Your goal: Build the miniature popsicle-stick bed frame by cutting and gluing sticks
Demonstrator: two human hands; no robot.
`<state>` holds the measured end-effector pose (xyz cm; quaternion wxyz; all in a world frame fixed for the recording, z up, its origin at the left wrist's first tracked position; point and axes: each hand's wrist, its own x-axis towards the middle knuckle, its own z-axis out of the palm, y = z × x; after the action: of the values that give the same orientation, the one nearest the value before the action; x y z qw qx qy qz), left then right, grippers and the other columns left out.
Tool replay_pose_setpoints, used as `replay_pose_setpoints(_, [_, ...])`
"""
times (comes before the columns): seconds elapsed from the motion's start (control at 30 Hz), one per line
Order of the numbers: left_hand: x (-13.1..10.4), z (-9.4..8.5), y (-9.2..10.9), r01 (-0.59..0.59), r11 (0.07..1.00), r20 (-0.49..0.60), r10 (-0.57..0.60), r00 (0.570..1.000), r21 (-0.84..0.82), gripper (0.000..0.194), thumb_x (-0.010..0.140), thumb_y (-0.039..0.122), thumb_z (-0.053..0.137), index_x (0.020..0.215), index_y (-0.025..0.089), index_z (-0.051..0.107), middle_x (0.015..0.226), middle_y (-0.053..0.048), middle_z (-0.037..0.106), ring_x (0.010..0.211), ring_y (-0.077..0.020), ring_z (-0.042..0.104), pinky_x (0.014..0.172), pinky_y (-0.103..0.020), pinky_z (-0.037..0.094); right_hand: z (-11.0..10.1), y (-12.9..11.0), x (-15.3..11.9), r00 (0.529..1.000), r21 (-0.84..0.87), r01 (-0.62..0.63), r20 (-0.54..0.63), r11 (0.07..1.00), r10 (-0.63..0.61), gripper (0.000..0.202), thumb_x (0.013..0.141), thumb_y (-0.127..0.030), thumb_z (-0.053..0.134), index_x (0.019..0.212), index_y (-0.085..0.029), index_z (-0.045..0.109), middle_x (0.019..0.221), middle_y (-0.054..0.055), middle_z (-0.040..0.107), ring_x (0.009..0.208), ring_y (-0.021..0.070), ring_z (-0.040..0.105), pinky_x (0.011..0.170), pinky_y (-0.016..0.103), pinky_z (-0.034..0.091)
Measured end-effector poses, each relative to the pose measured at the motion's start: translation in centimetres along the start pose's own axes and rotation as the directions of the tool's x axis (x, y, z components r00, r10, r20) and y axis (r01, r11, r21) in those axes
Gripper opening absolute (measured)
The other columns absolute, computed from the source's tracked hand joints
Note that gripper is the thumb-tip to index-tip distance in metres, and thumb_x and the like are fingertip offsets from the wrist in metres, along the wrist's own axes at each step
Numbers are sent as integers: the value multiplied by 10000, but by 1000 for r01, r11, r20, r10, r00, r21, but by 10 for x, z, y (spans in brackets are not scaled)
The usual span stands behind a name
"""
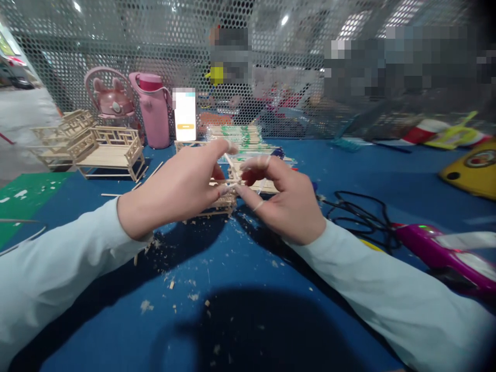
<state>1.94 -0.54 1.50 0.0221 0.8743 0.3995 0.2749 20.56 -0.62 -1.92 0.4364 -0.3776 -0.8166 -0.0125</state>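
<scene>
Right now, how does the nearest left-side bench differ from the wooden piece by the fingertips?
The bench stands untouched; the wooden piece is at the left hand and right hand. The bench shows back, seat and legs; the wooden piece is partly hidden. Both: thin, pale sticks.

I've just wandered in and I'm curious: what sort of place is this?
Probably a craft workshop: miniature wooden furniture stands on the left, packaged sticks lie at the back, and wood scraps litter the blue tabletop.
</scene>
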Motion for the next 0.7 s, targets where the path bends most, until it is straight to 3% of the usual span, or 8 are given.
replay_pose_setpoints(0.47, [0,9,3,36,999,-31,-36,999,-6,425,780,193,573,1198,168,497,879,-59,697,800,-185,643,735,-302,456,4,-2,2,992,148,-123,3,981,124,197,713,-146,608,887,-212,540,748,-18,594,641,119,564,645,284,494])
replay_pose_setpoints(0.7, [1,9,1,35,999,-31,-37,999,-40,453,779,214,585,1218,163,488,895,-66,692,860,-197,640,771,-318,454,6,-1,3,982,229,-186,10,956,189,190,700,-155,630,858,-209,540,720,-22,590,629,115,561,611,274,500])
